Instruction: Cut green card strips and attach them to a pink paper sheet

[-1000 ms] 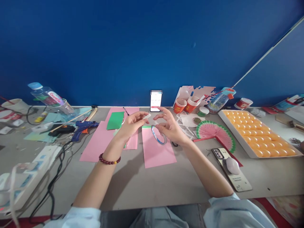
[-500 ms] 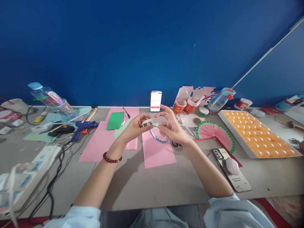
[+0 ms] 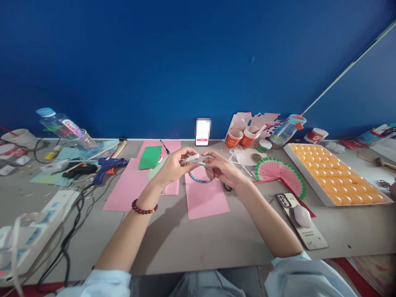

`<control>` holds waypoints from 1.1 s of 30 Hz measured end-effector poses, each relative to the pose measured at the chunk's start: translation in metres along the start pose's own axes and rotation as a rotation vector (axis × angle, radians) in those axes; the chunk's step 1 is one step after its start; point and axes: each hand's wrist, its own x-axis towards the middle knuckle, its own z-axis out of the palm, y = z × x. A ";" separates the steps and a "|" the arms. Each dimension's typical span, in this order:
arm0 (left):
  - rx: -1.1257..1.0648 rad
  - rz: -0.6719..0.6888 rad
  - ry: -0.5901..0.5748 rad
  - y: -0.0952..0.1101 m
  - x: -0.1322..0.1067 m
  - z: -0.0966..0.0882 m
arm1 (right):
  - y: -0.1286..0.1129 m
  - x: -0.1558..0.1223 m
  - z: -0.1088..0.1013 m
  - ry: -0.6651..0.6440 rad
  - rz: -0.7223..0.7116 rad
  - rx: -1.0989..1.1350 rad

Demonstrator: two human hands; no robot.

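Observation:
Over a pink sheet of paper [image 3: 208,202], both hands are raised close together. A pale, narrow strip [image 3: 193,157] curves between the thumb and fingers of my left hand [image 3: 175,165], which pinches it. Facing it, my right hand [image 3: 223,168] has curled fingers and thumb at the other end of the strip. Just below the fingers is a thin ring with a blue and white pattern [image 3: 201,180]; its upper part is hidden, and whether it joins the strip I cannot tell.
A blue glue gun [image 3: 107,167] and black cables lie left, near a white power strip [image 3: 40,231]. A lit phone [image 3: 202,132] leans on the wall. To the right are red paper cups [image 3: 234,138], a watermelon-patterned fan [image 3: 281,171], another phone [image 3: 309,237] and a tray of orange balls [image 3: 337,175].
My right hand has lowered, its spread fingers curling in towards the left hand. The ring has shifted slightly left. My left hand has barely moved.

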 end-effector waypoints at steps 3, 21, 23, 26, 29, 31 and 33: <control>0.016 0.008 -0.002 0.004 -0.001 -0.001 | 0.001 0.005 -0.008 0.115 -0.082 -0.189; -0.122 -0.027 0.078 0.010 -0.002 0.006 | 0.061 0.045 -0.098 0.554 -0.293 -1.342; -0.120 -0.012 0.070 0.012 -0.003 0.007 | 0.063 0.045 -0.103 0.554 -0.276 -1.338; -0.120 0.022 0.053 0.013 -0.003 0.008 | 0.062 0.047 -0.106 0.547 -0.233 -1.322; -0.114 0.045 0.047 0.013 -0.003 0.009 | 0.052 0.046 -0.096 0.529 -0.287 -1.278; -0.103 0.060 0.054 0.013 -0.004 0.010 | 0.038 0.040 -0.080 0.490 -0.385 -1.165; -0.090 0.069 0.062 0.015 -0.004 0.010 | 0.021 0.030 -0.058 0.396 -0.453 -0.977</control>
